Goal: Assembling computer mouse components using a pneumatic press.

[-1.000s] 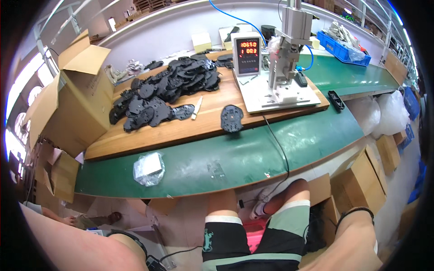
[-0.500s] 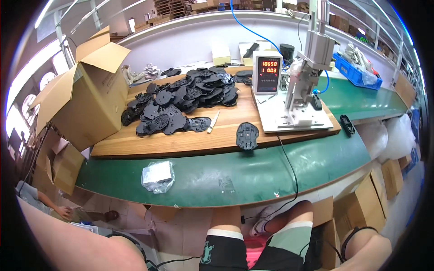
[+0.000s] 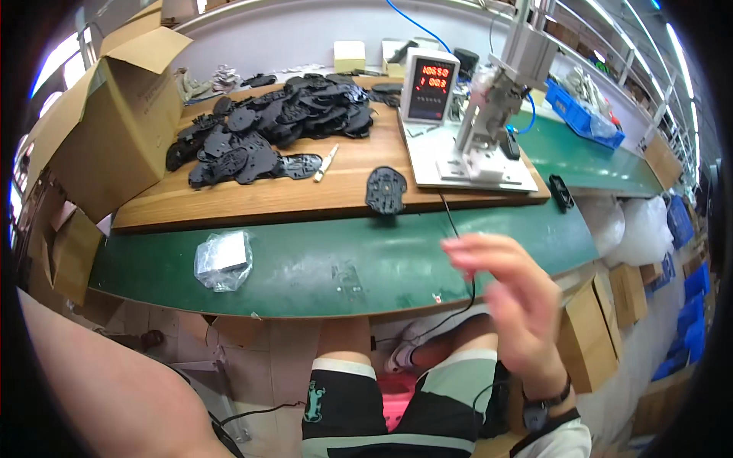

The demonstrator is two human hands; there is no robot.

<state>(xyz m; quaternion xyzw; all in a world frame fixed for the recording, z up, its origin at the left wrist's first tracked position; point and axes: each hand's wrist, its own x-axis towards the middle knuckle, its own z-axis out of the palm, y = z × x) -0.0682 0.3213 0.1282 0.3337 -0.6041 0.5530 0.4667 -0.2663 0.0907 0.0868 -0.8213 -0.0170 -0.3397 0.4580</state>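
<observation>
My right hand [image 3: 515, 298] is raised over the green bench's front edge, blurred by motion. Its fingers and thumb are apart, with nothing seen between them. Nearest to it is a black cable [image 3: 472, 294] hanging over the edge. A black moulded plastic base [image 3: 385, 191], like the underside of a computer mouse, lies at the wooden board's front edge. Behind the hand stands a metal bench press [image 3: 477, 164] on a white plate. Only my left arm [image 3: 122, 378] shows at the lower left; the left hand is out of view.
A heap of black plastic parts [image 3: 259, 126] covers the wooden board [image 3: 145, 210], with a pale-handled tool [image 3: 326, 163] beside it. A cardboard box [image 3: 122, 126] stands left. A white block in clear plastic [image 3: 224, 259] is on the green bench. A lit counter [image 3: 429, 88] adjoins the press.
My right hand has come up into view from the lower right. The whole scene has shifted left and up as the head turned. The black base stays on the board.
</observation>
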